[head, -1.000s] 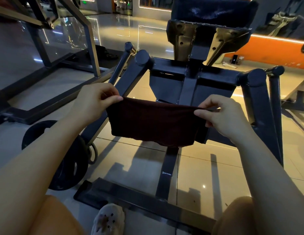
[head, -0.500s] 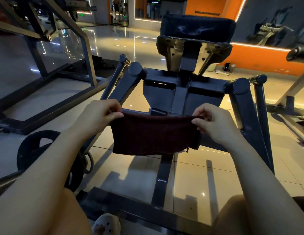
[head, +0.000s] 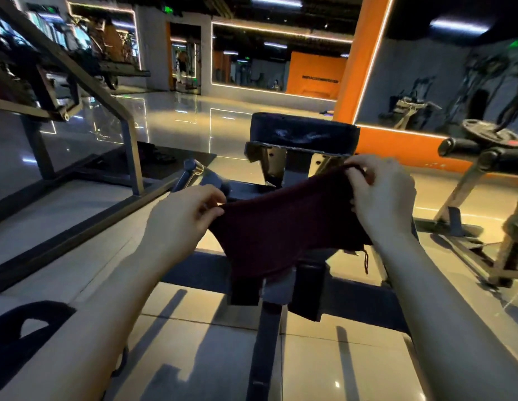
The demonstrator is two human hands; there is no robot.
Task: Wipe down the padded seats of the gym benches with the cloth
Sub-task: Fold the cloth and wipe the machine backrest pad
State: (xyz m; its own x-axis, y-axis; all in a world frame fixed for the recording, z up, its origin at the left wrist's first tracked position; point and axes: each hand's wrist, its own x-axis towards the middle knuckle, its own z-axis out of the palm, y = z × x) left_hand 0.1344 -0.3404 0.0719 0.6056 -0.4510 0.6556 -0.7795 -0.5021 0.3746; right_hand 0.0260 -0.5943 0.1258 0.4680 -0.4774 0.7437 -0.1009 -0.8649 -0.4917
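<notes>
Both hands hold the dark red cloth [head: 284, 227] stretched between them: left hand [head: 182, 218] pinches its lower corner, right hand [head: 382, 192] pinches the higher one. Straight ahead and above lies the padded seat [head: 304, 133], its long axis crosswise, nearer the right hand.

Both bare forearms reach forward, the left hand [head: 184, 218] toward 11 o'clock with thumb and fingers pinched together, the right hand [head: 380, 195] higher toward 1 o'clock, its fingers curled in a pinch.
</notes>
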